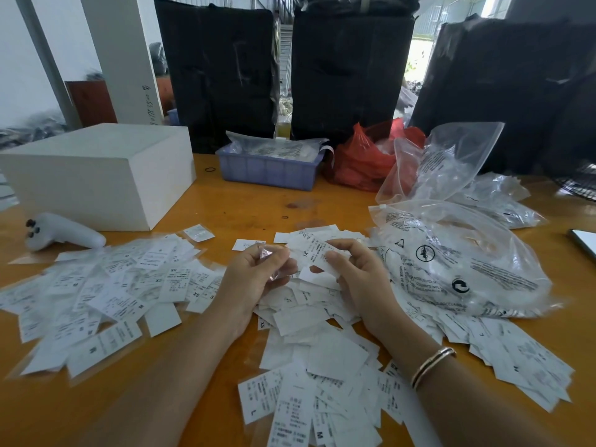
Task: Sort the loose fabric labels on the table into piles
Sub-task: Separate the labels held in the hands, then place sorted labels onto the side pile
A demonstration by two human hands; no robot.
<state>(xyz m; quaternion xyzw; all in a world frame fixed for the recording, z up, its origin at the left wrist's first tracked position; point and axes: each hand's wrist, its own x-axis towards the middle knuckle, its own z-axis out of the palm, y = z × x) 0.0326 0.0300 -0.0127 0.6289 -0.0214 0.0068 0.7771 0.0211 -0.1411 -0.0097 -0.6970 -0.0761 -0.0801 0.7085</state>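
two hands, left hand [258, 272] pinching one clear sleeve [269, 253], right hand [351, 269] pinching one label [317, 250], three black bundles [350, 75]

White printed fabric labels [309, 359] strewn flat on table [225, 201]; sleeved pile [106, 291] left.

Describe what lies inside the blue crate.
The blue crate holds clear plastic packets with dark print, heaped above its rim. Anything beneath them, and the crate's floor, is hidden.
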